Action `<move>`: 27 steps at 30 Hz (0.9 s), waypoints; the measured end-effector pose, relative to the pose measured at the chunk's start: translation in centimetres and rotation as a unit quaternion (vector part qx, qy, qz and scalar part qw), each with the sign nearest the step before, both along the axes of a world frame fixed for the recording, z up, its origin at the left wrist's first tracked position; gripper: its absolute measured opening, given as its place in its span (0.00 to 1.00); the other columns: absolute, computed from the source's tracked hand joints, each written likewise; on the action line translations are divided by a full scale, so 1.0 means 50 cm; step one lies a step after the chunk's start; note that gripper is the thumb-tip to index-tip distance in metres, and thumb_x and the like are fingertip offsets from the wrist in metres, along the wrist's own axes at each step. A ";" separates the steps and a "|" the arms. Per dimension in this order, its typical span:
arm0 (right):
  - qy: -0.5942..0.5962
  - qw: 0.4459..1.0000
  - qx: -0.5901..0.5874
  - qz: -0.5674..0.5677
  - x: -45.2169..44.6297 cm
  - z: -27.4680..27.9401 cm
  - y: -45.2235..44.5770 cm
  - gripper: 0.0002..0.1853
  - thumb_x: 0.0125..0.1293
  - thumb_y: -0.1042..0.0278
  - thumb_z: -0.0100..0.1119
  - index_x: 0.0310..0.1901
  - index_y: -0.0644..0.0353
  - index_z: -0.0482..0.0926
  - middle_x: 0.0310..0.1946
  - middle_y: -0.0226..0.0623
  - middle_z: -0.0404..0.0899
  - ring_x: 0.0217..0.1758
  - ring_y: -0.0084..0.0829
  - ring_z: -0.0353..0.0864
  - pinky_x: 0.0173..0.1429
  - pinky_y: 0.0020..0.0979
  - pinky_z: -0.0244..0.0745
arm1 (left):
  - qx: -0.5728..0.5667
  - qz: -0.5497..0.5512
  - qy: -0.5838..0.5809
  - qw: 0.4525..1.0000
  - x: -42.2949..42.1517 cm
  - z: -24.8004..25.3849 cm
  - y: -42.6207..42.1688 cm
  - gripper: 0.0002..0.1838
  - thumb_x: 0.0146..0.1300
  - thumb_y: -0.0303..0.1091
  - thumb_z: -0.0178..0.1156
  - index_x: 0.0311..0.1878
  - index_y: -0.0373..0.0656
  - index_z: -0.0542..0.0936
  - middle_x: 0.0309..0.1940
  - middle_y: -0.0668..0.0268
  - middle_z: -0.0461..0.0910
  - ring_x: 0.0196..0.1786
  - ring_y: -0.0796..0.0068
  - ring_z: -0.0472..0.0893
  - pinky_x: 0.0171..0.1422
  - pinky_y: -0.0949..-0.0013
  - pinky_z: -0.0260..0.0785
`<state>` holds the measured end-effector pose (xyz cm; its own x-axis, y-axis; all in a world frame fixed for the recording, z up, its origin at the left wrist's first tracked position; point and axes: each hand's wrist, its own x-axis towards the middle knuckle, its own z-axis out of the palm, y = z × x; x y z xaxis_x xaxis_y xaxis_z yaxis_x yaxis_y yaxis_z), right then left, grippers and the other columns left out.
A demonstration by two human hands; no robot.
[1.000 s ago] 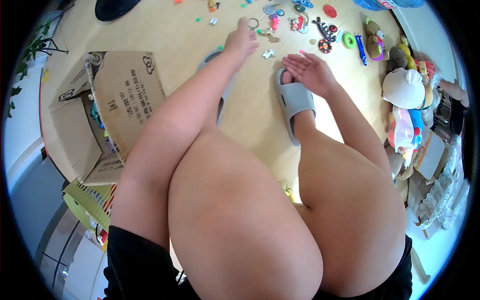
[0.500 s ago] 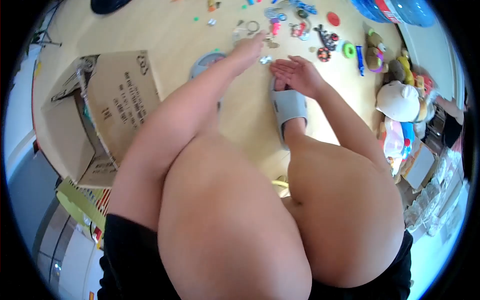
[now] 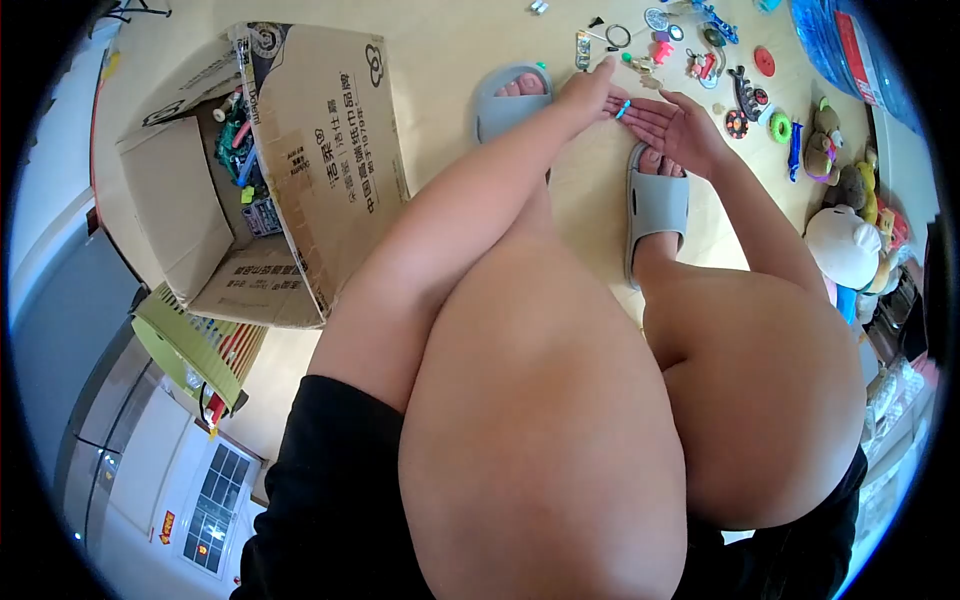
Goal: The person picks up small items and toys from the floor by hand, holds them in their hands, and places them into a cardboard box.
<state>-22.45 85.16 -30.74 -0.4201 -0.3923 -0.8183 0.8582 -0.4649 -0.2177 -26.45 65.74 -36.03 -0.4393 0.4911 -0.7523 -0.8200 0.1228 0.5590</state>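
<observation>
My left hand (image 3: pixel 593 94) reaches in from the left, thumb raised and fingers stretched toward my right hand (image 3: pixel 683 130). That right hand lies palm up, low over the floor, with its fingers extended and its thumb apart. Where the fingertips of both hands meet there is a small light-blue and white piece (image 3: pixel 623 109), too small to name. It seems to rest against the fingertips. Just beyond the hands lie a black ring (image 3: pixel 618 37), a pink figure (image 3: pixel 662 48), a small rectangular trinket (image 3: pixel 582 50) and several other little toys.
A cardboard box (image 3: pixel 340 130) holding mixed toys (image 3: pixel 238 150) stands at left, beside a green basket (image 3: pixel 185 335). To the right are a red disc (image 3: pixel 764 61), a green ring (image 3: pixel 780 126), plush toys (image 3: pixel 845 232) and a large blue bottle (image 3: pixel 830 50). Grey slippers (image 3: pixel 657 200) are on my feet.
The view has turned left, showing more of the box and its toys. My hands have come together, fingertips meeting at the small blue and white piece that lay on the floor between them.
</observation>
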 end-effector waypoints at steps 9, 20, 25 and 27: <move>-0.008 0.993 0.042 0.113 -0.052 0.026 0.003 0.31 0.74 0.49 0.43 0.59 0.76 0.72 0.59 0.51 0.77 0.61 0.38 0.78 0.70 0.33 0.70 | 0.109 0.030 -0.107 0.988 -0.017 -0.003 -0.049 0.47 0.71 0.69 0.28 0.58 0.32 0.77 0.56 0.53 0.79 0.59 0.63 0.77 0.70 0.62 0.65; 0.001 0.996 0.027 0.091 -0.037 0.034 0.004 0.30 0.75 0.50 0.43 0.60 0.74 0.71 0.59 0.51 0.76 0.64 0.38 0.76 0.71 0.34 0.68 | 0.113 0.033 -0.146 0.982 -0.032 0.017 -0.058 0.50 0.69 0.73 0.28 0.59 0.28 0.75 0.57 0.49 0.78 0.60 0.63 0.77 0.68 0.62 0.67; 0.008 0.996 0.073 0.058 -0.017 0.032 0.017 0.29 0.76 0.51 0.41 0.61 0.74 0.69 0.61 0.53 0.74 0.67 0.39 0.73 0.73 0.36 0.65 | 0.114 0.110 -0.083 0.984 -0.016 0.017 -0.064 0.50 0.69 0.73 0.29 0.59 0.28 0.75 0.57 0.50 0.78 0.59 0.64 0.77 0.69 0.64 0.65; 0.012 0.996 0.065 0.055 -0.004 0.029 0.030 0.29 0.76 0.51 0.41 0.62 0.74 0.68 0.62 0.53 0.73 0.67 0.39 0.73 0.74 0.36 0.65 | 0.073 0.126 -0.032 0.989 -0.013 0.015 -0.061 0.49 0.69 0.72 0.29 0.60 0.28 0.74 0.57 0.50 0.78 0.59 0.64 0.77 0.69 0.64 0.65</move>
